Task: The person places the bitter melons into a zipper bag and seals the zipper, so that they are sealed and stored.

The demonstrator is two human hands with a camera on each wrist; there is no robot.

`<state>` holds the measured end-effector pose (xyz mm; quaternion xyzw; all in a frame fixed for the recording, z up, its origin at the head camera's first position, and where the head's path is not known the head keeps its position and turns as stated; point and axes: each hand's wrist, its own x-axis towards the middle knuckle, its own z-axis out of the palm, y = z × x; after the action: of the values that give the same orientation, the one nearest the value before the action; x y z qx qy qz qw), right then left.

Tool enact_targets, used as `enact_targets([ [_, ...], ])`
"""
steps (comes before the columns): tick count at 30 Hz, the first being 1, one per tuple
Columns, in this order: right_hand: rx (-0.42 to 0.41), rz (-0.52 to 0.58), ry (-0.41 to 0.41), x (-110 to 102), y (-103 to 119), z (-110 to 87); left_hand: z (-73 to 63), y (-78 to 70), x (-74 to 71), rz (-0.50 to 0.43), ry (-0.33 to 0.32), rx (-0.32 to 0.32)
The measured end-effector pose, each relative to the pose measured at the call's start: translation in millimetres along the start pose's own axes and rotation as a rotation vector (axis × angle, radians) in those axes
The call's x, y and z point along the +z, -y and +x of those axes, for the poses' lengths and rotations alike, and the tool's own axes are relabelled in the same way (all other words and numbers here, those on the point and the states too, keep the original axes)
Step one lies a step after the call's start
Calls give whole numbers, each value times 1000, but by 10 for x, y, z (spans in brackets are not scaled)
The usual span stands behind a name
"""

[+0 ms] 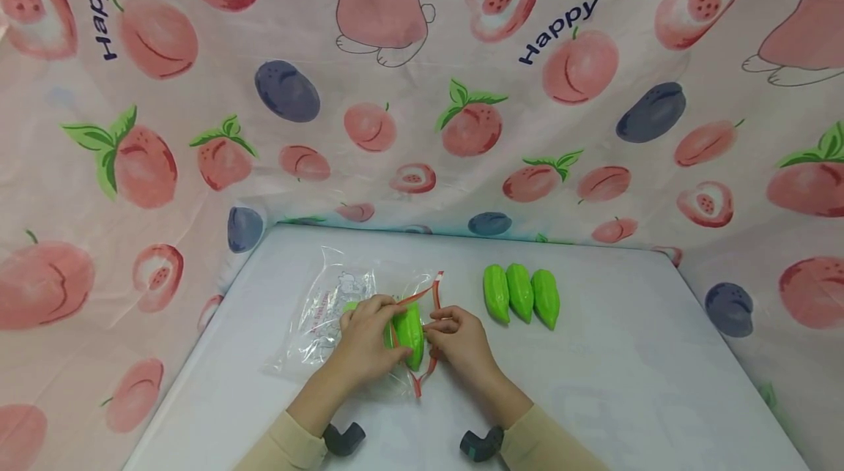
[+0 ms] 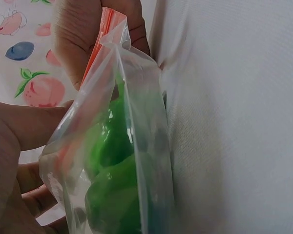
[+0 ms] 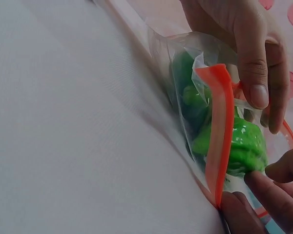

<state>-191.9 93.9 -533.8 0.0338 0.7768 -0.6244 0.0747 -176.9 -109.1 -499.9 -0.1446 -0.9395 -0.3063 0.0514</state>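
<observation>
A clear zip bag [image 1: 316, 332] with an orange-red zip strip [image 1: 437, 294] lies on the white table, its mouth spread toward the right. At that mouth is a ridged green fruit [image 1: 410, 335] shaped like a star fruit; more green [image 2: 115, 200] shows through the plastic. My left hand [image 1: 369, 335] grips the bag from the left, thumb near the fruit's lower end and fingers along the upper rim. My right hand [image 1: 461, 339] holds the right side of the mouth with curled fingers. In the right wrist view a right fingertip [image 3: 256, 180] is at the fruit's end.
Three matching green fruits [image 1: 520, 294] lie side by side on the table [image 1: 626, 361], right of the bag. A dark curved piece [image 1: 346, 439] sits by the left wrist, another [image 1: 481, 444] by the right. Fruit-printed cloth [image 1: 395, 90] hangs behind and beside the table.
</observation>
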Motion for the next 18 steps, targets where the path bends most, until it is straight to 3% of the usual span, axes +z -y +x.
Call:
enact_targets([
  [18, -86, -39, 183, -13, 26, -27, -20, -1, -5, -7, -16, 32],
])
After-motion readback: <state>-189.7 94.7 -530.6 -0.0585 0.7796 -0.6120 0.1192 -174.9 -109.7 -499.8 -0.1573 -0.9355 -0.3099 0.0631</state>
